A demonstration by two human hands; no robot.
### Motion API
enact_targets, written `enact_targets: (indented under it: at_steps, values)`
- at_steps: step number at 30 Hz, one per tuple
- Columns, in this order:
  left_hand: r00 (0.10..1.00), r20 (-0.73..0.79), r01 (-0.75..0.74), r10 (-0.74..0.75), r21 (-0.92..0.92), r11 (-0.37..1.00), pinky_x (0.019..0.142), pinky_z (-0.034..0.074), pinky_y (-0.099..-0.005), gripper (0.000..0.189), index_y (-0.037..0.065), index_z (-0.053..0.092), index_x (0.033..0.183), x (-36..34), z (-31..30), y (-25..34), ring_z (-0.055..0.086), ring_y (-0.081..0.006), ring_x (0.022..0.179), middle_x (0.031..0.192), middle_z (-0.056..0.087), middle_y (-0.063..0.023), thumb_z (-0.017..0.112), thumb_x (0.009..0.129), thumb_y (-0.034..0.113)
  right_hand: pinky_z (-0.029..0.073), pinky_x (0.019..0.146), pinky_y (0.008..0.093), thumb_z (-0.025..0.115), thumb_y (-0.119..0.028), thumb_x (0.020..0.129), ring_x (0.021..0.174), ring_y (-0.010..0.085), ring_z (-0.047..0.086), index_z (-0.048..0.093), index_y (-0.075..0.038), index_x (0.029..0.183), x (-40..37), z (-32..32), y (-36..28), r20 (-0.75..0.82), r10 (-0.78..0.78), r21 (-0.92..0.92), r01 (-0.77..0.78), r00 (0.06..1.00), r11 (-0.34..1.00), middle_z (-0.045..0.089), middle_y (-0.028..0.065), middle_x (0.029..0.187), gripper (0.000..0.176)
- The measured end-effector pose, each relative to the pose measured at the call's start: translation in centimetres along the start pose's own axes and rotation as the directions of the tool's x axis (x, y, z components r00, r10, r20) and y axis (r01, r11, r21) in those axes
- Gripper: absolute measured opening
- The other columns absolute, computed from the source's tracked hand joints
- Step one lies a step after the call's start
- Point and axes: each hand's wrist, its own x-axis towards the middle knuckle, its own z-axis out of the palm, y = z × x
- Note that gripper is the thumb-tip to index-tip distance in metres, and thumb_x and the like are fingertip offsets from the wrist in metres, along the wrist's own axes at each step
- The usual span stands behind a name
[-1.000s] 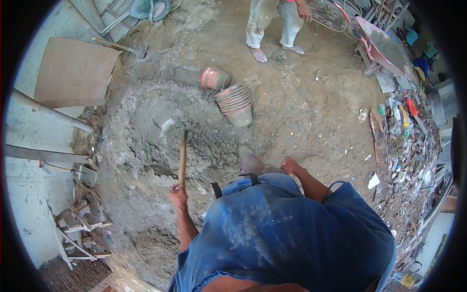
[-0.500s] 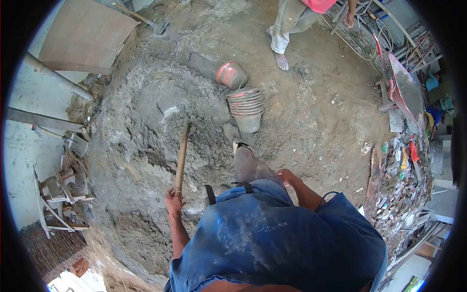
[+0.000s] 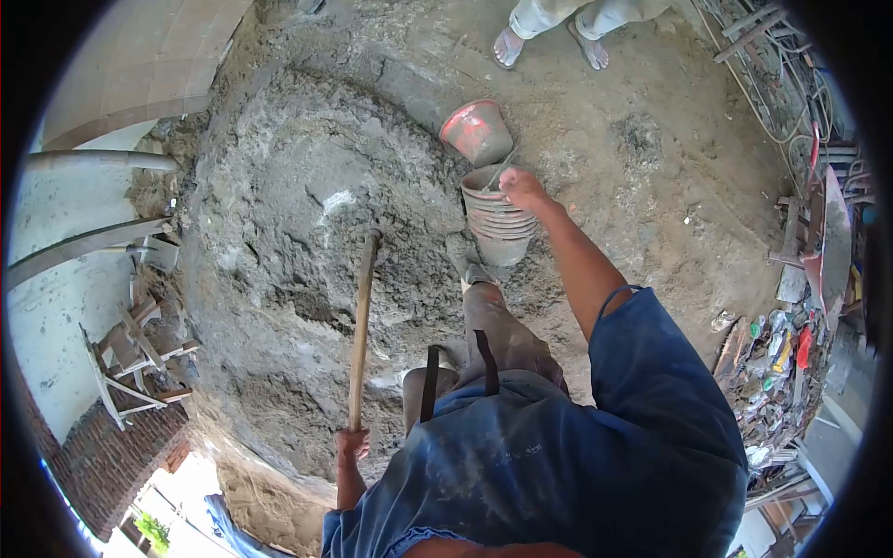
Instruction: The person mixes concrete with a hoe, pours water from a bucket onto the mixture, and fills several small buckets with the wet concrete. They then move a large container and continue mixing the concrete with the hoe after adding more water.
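Observation:
My left hand (image 3: 352,445) is closed round the lower end of a long wooden handle (image 3: 362,325). The handle's far end meets the wet grey mortar (image 3: 270,195), and any blade there is hidden. My right hand (image 3: 523,189) is closed at the rim of a stack of mud-coated buckets (image 3: 499,223); its fingers seem to pinch the top bucket's rim or handle, though the exact hold is hard to make out. Just beyond the stack, a single red and grey bucket (image 3: 477,132) lies tilted.
Another person's bare feet (image 3: 588,44) stand at the top. Wooden scraps (image 3: 139,358) and leaning boards (image 3: 88,240) line the left wall. At right are a wheelbarrow-like tray (image 3: 831,237) and a heap of litter (image 3: 777,358).
My right hand has moved from beside my leg out to the bucket stack. My left hand is lower in view, still on the handle. The other person's feet appear higher in view.

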Motion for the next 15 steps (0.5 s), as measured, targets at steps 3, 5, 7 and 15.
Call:
enact_targets:
  at_steps: [3,5,7,15]
  values:
    - [0.998,-0.022,0.059,-0.059,-0.014,0.998,0.032,0.027,-0.0238,0.013,0.010,0.055,0.078,-0.8,0.3,0.4,0.040,-0.0070,0.037,0.053,0.046,0.0037,0.067,0.081,0.004,0.050,0.079,0.0369,0.060,-0.021,0.085,0.086,0.0270,0.066,0.064,-0.005,0.103,4.0,-1.2,0.1,0.061,0.009,-0.014,-0.009,0.998,1.000,0.068,0.0150,0.090,0.024]
    - [0.997,-0.032,0.076,-0.076,-0.015,0.997,0.033,0.029,-0.0234,0.013,0.010,0.056,0.077,-0.6,0.3,0.4,0.041,-0.0071,0.037,0.053,0.047,0.0036,0.068,0.080,0.006,0.050,0.079,0.0371,0.059,-0.021,0.086,0.086,0.0264,0.066,0.064,-0.005,0.103,5.5,-0.7,1.4,0.063,0.021,-0.053,-0.018,0.998,0.998,0.067,0.0151,0.090,0.024]
    - [0.994,-0.070,0.087,-0.086,0.010,0.996,0.033,0.030,-0.0236,0.012,0.010,0.057,0.077,-2.2,1.0,1.7,0.042,-0.0073,0.038,0.054,0.047,0.0034,0.068,0.080,0.006,0.050,0.080,0.0374,0.059,-0.021,0.086,0.087,0.0280,0.065,0.064,-0.005,0.103,4.2,0.2,1.8,0.113,0.065,-0.131,-0.050,0.992,0.990,0.067,0.0156,0.092,0.024]
    - [0.993,-0.119,-0.021,0.026,0.045,0.999,0.035,0.037,-0.0260,0.010,0.006,0.061,0.081,0.1,0.5,-1.1,0.047,-0.0091,0.041,0.057,0.050,0.0006,0.069,0.076,0.006,0.049,0.083,0.0399,0.059,-0.026,0.086,0.096,0.0347,0.063,0.065,-0.004,0.103,-4.8,7.4,5.7,0.359,0.123,-0.310,-0.006,0.925,0.951,0.067,0.0190,0.099,0.029]
